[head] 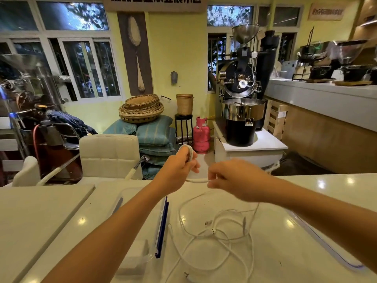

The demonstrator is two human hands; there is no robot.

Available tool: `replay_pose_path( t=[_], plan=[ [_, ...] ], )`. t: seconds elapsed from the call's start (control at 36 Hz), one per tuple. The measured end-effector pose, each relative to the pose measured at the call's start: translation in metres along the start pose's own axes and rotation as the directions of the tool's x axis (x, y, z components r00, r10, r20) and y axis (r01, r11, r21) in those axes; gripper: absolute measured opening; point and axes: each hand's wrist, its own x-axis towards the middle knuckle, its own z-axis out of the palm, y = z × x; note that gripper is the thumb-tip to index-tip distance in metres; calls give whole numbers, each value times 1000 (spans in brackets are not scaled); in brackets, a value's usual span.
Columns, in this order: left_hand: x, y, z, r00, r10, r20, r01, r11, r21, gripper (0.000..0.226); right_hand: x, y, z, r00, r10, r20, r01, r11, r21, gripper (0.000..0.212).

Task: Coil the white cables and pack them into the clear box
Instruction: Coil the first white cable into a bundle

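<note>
White glossy tabletop (295, 190) in a café workroom; a coffee roaster (240, 78), a pink gas cylinder (201, 135) and stacked woven baskets (140, 108) stand behind it.

Fingers. The fingers (191, 165) of your left hand (179, 166) curl round a small coil (188, 152) of white cable, held in the air above the far edge of the table. The thumb and forefinger of your right hand (230, 178) pinch the same cable just beside the coil. A short free run (196, 181) spans the gap between the two hands. Where the cable goes beyond the right hand is too blurred to tell.

Outward. The loose white cables (214, 231) lie in a tangle on the tabletop between your forearms, with plug ends showing. The clear box (122, 196) sits on the table under your left forearm, its blue latch (162, 225) facing the tangle. What appears to be its lid (326, 244) lies under your right forearm.

Handling. Judge the cable light, limp and somewhat springy: the coil will likely loosen if your left fingers relax. Pinch across all its turns together. For each loose cable, take hold at a plug end rather than mid-tangle, so that the loops draw free without knotting.
</note>
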Motion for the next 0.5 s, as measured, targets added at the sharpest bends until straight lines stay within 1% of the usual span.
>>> replay_pose_path(
  t=[0.08, 0.14, 0.25, 0.31, 0.36, 0.42, 0.5],
  plan=[
    [-7, 3, 6, 999, -21, 33, 22, 999, -37, 17, 0, 0, -22, 990, -61, -125, 40, 986, -163, 22],
    [-12, 4, 9, 999, -7, 37, 11, 996, -93, 22, 3, 3, -33, 978, -100, -185, 64, 980, -190, 26],
    [-21, 8, 17, 999, 33, -27, -37, 983, -180, 32, 14, 16, -46, 940, -181, -290, 133, 975, -179, 27],
    [-27, 13, 22, 998, 44, -43, -52, 975, -216, 34, 22, 24, -49, 921, -190, -339, 155, 980, -127, 25],
    [-31, 17, 26, 997, 65, -38, -72, 970, -230, 33, 28, 31, -49, 911, -160, -380, 169, 986, -11, 20],
    [-34, 22, 28, 996, 86, -24, -89, 967, -238, 29, 32, 36, -49, 913, -128, -386, 193, 972, 133, 10],
    [-38, 27, 30, 993, 116, -27, -119, 954, -276, 28, 38, 43, -47, 920, -100, -379, 222, 930, 292, 8]
  ],
)
